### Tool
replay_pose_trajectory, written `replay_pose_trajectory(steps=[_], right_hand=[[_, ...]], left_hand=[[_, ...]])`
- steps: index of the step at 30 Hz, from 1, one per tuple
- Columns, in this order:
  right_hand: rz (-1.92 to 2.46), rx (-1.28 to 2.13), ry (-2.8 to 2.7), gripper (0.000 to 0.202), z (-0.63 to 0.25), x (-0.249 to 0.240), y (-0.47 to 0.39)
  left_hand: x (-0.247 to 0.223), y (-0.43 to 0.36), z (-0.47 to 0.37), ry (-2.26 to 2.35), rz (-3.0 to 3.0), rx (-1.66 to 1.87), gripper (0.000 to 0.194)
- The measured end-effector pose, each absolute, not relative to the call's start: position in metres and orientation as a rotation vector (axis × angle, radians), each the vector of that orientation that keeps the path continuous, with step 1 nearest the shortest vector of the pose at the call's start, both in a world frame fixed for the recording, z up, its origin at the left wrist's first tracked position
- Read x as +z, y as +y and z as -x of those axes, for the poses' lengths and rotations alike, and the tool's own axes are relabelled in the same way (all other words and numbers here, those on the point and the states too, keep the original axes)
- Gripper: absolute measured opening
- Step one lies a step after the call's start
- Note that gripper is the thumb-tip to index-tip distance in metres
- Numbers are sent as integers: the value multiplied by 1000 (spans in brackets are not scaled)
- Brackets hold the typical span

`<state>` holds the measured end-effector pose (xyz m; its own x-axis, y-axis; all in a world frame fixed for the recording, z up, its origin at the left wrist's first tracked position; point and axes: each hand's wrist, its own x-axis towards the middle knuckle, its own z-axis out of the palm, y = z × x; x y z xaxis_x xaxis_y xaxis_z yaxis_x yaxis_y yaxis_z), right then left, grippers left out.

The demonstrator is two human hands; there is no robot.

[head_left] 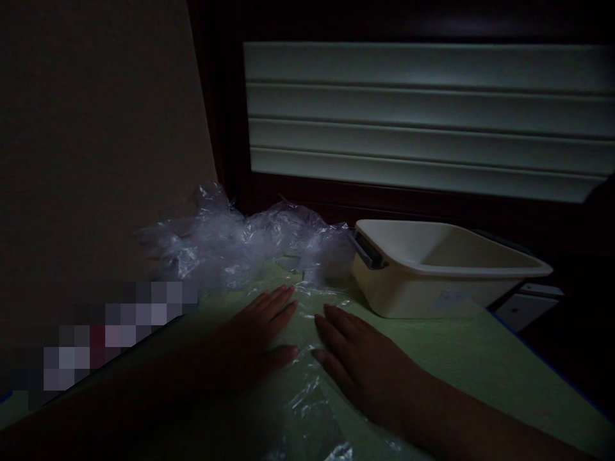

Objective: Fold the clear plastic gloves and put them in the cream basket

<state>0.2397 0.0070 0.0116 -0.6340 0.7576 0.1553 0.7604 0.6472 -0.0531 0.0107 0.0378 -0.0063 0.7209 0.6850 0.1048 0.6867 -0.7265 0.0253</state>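
My left hand (264,330) lies palm down on the green table surface (432,365), its fingers spread and nothing in it. To its right, my right hand (353,352) is also palm down with the fingers stretched out. Thin clear plastic film (317,410) lies between and below the two hands, and the right hand touches or nearly touches it. A large crumpled heap of clear plastic (225,243) sits beyond the hands at the back left. The scene is dim, so the film's edges are hard to make out.
A cream plastic bin (408,288) with a dark handle stands at the back right. Behind are a dark wooden frame with pale slats (408,115) and a wall (96,141) on the left. A white box (528,307) shows beyond the table's right edge.
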Motion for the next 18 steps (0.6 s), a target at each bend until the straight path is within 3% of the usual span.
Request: replay_pose_trajectory(steps=[10, 18], right_hand=[[1333, 71, -2815, 52, -243, 19, 10], [1354, 136, -2829, 55, -245, 21, 12]], left_hand=[[2, 29, -5, -1069, 2844, -117, 77], [-4, -28, 28, -979, 2666, -318, 60]])
